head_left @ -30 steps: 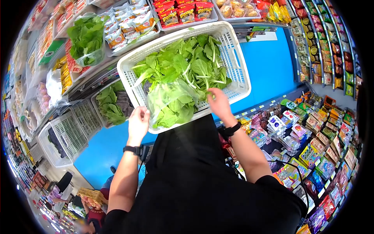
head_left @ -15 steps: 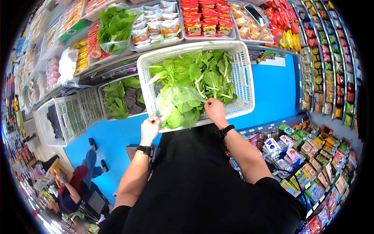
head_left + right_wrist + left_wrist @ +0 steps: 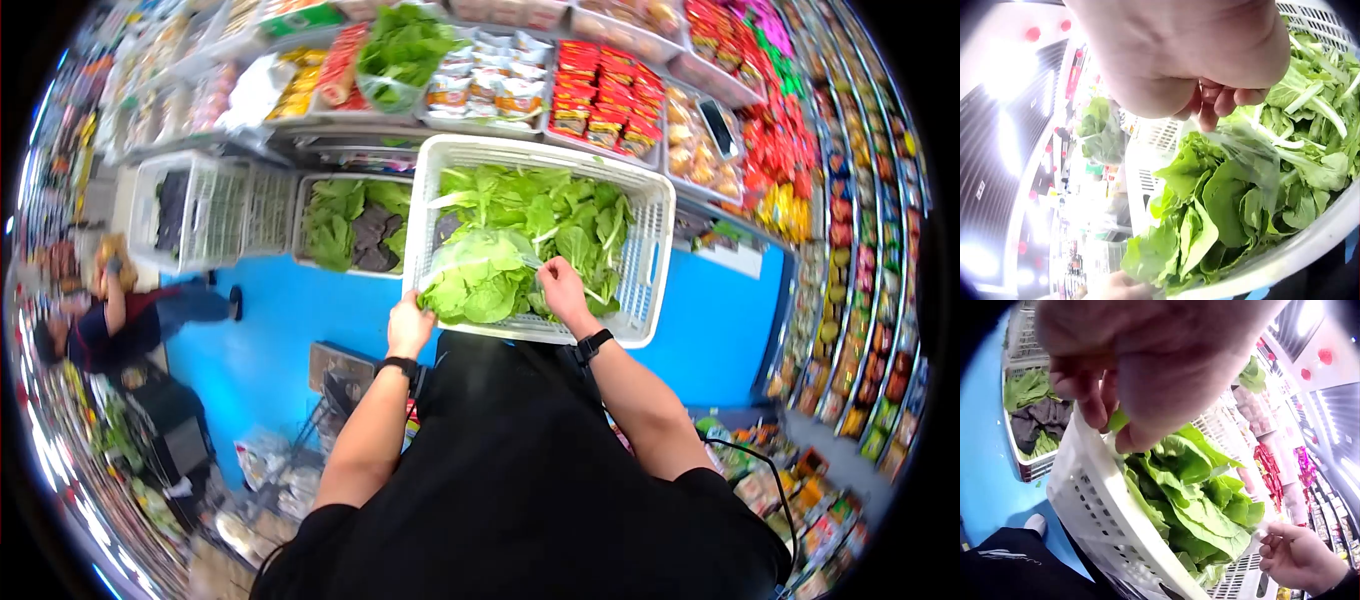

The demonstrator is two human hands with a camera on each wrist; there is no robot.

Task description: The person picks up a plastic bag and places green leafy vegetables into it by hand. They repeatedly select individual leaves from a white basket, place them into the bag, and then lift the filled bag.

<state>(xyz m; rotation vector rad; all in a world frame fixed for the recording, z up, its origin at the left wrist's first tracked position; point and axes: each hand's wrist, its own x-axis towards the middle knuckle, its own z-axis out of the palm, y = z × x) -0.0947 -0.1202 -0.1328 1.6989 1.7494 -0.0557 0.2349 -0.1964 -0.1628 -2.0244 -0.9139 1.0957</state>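
A white plastic basket (image 3: pixel 663 235) full of loose leafy greens (image 3: pixel 585 240) is in front of me. At its near left part, a clear plastic bag (image 3: pixel 1254 153) surrounds a bunch of greens (image 3: pixel 1210 509). My left hand (image 3: pixel 410 327) is at the basket's near left corner, thumb and fingers pinching the bag's edge close to the rim. Over the greens, my right hand (image 3: pixel 563 290) pinches the opposite side of the bag with curled fingers, as the right wrist view shows. The bag's film is partly hidden by both hands.
A second basket (image 3: pixel 355 225) with greens and a dark cloth is on the left, beside stacked white crates (image 3: pixel 200 215). Behind are shelves of packaged snacks, a bagged bunch of greens (image 3: pixel 400 50) and a phone (image 3: pixel 717 128). Another person (image 3: pixel 130 315) is at far left.
The head view has turned, so basket and shelves appear farther right and more level. Both hands keep their hold on the bag. The other person has shifted up and left in view.
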